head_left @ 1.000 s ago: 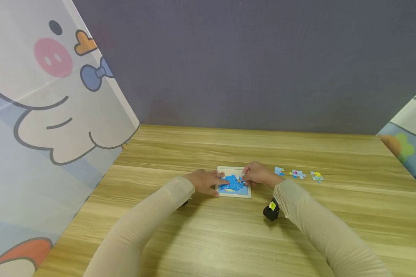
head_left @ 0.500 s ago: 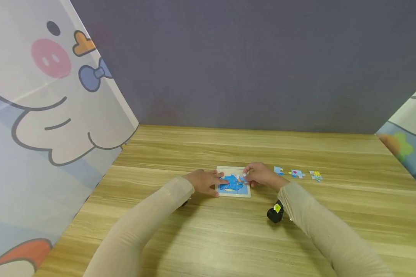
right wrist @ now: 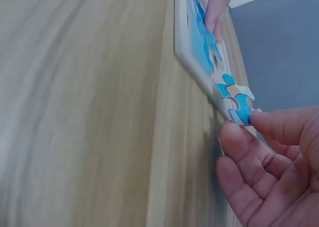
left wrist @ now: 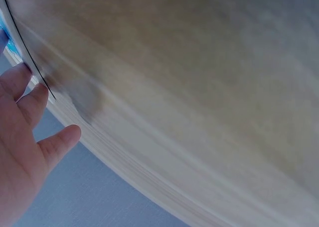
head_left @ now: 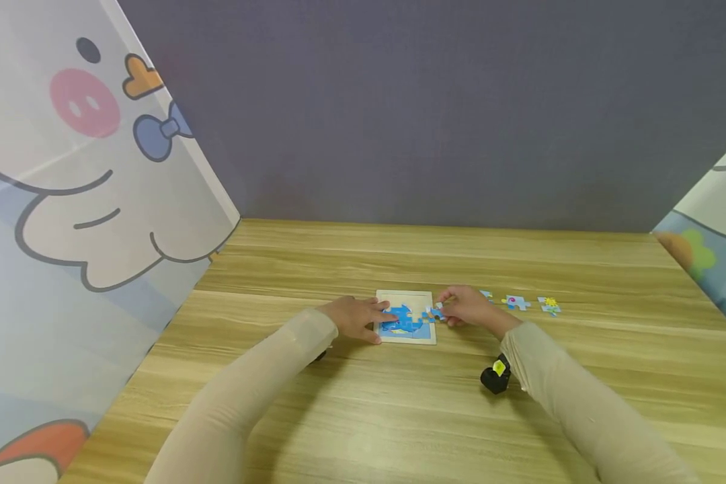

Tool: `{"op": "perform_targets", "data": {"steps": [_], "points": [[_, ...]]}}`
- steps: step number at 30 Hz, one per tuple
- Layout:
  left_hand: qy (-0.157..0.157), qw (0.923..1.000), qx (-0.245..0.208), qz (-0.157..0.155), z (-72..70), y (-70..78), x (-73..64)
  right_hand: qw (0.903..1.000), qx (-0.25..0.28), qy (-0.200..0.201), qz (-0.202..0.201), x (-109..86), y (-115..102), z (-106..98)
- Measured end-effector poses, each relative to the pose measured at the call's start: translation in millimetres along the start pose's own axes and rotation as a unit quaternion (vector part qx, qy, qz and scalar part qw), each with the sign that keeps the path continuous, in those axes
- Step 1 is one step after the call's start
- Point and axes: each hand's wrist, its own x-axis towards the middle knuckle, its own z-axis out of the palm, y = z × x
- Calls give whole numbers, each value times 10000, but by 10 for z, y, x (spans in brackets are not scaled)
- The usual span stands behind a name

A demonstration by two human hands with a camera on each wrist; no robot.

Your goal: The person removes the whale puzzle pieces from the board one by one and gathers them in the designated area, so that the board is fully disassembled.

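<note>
Head — puzzle piece (head_left: pixel 438 312), pinched in right hand (head_left: pixel 468 308)

The pale-rimmed puzzle tray (head_left: pixel 406 341) lies flat, well apart from the worktop's (head_left: pixel 363 410) back edge, part-filled with blue pieces (head_left: pixel 402 318); a blue-and-orange puzzle piece (right wrist: pixel 242 105) is held at the tray's right edge.

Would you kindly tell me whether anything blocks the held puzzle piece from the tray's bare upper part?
Nothing visible does: the right hand holds the puzzle piece at the right edge of the tray, and the left hand rests on its left side.
</note>
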Motion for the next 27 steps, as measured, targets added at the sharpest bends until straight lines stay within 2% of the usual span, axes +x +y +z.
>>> {"op": "perform_targets", "data": {"steps": [12, 27], "points": [[18, 10000, 31, 65, 2, -12, 7, 9993, -354, 56, 94, -172, 101, -216], [-76, 9999, 100, -28, -10, 5, 4, 9995, -137, 118, 243, -369, 305, -461]]}}
